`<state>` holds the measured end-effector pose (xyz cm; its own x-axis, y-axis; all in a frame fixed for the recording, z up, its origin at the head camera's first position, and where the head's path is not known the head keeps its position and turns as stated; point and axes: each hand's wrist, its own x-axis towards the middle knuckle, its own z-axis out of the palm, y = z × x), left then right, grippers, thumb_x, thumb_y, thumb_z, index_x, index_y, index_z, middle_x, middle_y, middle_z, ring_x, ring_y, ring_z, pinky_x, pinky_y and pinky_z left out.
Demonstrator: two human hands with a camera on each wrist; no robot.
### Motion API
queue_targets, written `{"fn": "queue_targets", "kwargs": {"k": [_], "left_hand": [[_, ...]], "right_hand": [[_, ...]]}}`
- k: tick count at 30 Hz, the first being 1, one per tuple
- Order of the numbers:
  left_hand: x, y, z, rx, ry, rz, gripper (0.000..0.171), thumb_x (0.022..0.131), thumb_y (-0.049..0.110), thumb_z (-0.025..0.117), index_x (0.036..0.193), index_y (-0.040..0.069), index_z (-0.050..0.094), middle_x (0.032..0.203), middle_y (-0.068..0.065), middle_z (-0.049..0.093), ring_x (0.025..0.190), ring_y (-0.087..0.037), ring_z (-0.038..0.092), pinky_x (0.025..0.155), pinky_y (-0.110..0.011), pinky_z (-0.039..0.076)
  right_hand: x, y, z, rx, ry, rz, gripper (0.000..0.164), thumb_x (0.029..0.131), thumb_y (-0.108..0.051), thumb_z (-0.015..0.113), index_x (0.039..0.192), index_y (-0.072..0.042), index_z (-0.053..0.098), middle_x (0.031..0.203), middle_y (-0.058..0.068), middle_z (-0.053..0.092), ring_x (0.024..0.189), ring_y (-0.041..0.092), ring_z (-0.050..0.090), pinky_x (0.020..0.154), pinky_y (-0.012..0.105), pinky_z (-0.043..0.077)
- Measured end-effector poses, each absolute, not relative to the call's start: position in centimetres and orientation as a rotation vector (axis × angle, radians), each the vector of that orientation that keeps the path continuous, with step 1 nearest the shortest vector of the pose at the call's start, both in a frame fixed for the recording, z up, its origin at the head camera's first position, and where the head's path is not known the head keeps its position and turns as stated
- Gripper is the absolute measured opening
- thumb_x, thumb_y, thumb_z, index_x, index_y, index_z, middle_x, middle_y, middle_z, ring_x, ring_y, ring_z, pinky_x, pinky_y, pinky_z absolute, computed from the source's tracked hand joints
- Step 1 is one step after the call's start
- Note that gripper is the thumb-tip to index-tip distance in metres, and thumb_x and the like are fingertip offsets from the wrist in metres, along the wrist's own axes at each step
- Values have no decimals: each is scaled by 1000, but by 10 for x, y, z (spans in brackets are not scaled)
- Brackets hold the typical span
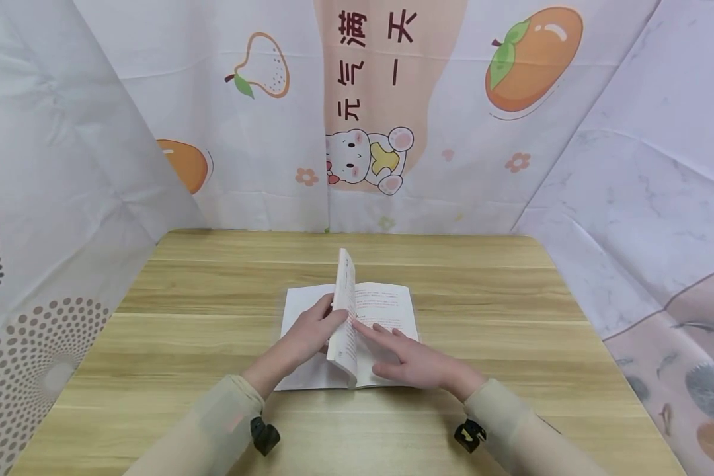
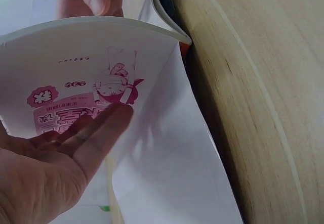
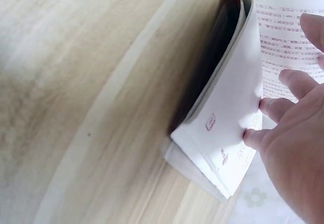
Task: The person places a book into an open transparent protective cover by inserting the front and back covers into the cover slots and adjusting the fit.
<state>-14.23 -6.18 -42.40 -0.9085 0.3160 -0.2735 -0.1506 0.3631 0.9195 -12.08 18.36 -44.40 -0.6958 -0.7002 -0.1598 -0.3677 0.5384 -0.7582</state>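
An open book (image 1: 387,301) lies on the table, with a thick block of its pages (image 1: 344,291) standing upright at the middle. My left hand (image 1: 309,330) grips that block, thumb on its right face and fingers behind it. In the left wrist view, the left fingers (image 2: 104,133) lie against a white page with a pink printed title and a small cartoon figure. My right hand (image 1: 413,357) is spread over the right-hand page, its index fingertip close to the fold. The right wrist view shows the right fingertips (image 3: 276,107) on the printed page.
The book rests on a light wood-grain table (image 1: 202,284). Printed curtains (image 1: 262,152) with fruit, flowers and a cartoon bear enclose the back and sides. Black clips (image 1: 264,436) sit by the sleeves at both wrists.
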Motion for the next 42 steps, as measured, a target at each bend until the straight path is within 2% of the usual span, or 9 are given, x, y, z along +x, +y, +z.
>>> {"fn": "queue_targets", "kwargs": {"k": [7,10,13,21,30,35,36,39,42], "left_hand": [[-141,-71,-426,106,2326,1559,51,100,29,44,150,19,49,113,-7,71,82,-17,70,65,-32,56],[-142,-76,-427,84,2351,1556,51,100,28,43,150,19,49,108,-6,73,80,-17,70,64,-31,54],[-143,-81,-429,50,2376,1551,52,100,27,42,150,18,49,108,-5,73,80,-16,70,66,-31,54],[-142,-94,-429,-20,2420,1465,54,101,28,38,154,18,45,112,-2,71,89,-15,65,81,-32,48],[-139,-107,-432,-75,2430,1452,56,102,26,37,155,12,42,113,-9,67,84,-19,61,72,-32,48],[-140,-113,-437,-96,2431,1426,59,103,28,37,159,9,37,130,-12,63,92,-22,61,85,-37,48],[-141,-114,-438,-99,2441,1417,60,102,29,38,158,8,36,137,-14,60,97,-22,61,90,-39,48],[-141,-118,-439,-118,2445,1405,59,101,28,38,157,7,39,133,-14,62,98,-23,61,90,-40,48],[-141,-122,-440,-133,2440,1412,55,101,26,39,153,8,45,114,-12,68,90,-21,63,80,-36,49]], "right_hand": [[-119,187,-456,-945,2433,-824,77,100,-26,65,164,-21,24,170,5,23,157,38,9,123,65,6],[-118,189,-460,-956,2489,-757,77,99,-26,67,164,-16,26,169,10,23,156,41,10,121,67,8],[-118,193,-464,-951,2527,-709,76,99,-27,67,163,-16,28,170,11,21,156,43,9,121,68,9],[-118,205,-469,-925,2563,-705,76,99,-33,67,162,-12,30,170,16,16,155,47,7,118,72,9],[-120,213,-471,-870,2539,-767,76,100,-34,65,163,-13,28,170,21,7,155,48,1,120,69,10],[-119,215,-470,-790,2528,-788,77,100,-38,66,163,-17,28,170,22,4,154,51,-3,119,69,14],[-118,216,-469,-775,2527,-791,77,99,-38,66,163,-18,28,170,22,3,154,51,-4,119,69,15],[-119,216,-468,-750,2529,-800,77,99,-39,66,163,-19,28,169,23,1,153,52,-4,119,69,17],[-119,217,-468,-742,2533,-797,78,99,-40,66,164,-21,26,169,23,0,153,52,-3,119,68,19]]}}
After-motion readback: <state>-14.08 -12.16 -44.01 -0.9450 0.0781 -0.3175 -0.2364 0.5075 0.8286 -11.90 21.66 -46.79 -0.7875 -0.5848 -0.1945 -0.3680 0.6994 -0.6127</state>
